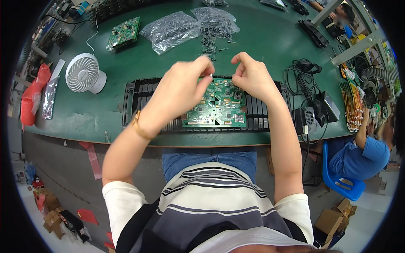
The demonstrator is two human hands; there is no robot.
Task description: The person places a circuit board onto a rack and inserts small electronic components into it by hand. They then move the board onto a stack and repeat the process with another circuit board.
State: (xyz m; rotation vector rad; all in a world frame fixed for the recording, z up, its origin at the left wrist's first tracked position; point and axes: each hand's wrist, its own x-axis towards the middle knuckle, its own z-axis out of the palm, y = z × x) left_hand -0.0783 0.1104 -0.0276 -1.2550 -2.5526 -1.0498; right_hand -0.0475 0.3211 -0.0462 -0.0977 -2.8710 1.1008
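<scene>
My left hand [185,82], slightly blurred, hovers over the upper left of a green circuit board [206,113]. Its thumb and forefinger close on a small white piece [211,75], too small to name. Above the board's upper right corner is my right hand [253,78]. Its fingers are curled, with the forefinger bent above the thumb; anything in its grip is hidden. Beneath the board lies a black slotted tray [258,122], at the near edge of the table. A pile of small dark screws [209,46] spills from an open plastic bag [216,21] beyond my hands.
Another bag of dark parts [171,30] and a second circuit board [123,33] lie farther back. A white fan [84,75] stands on the left. Black cables [301,78] and a power adapter [310,118] are on the right. A person in blue [358,156] sits beyond.
</scene>
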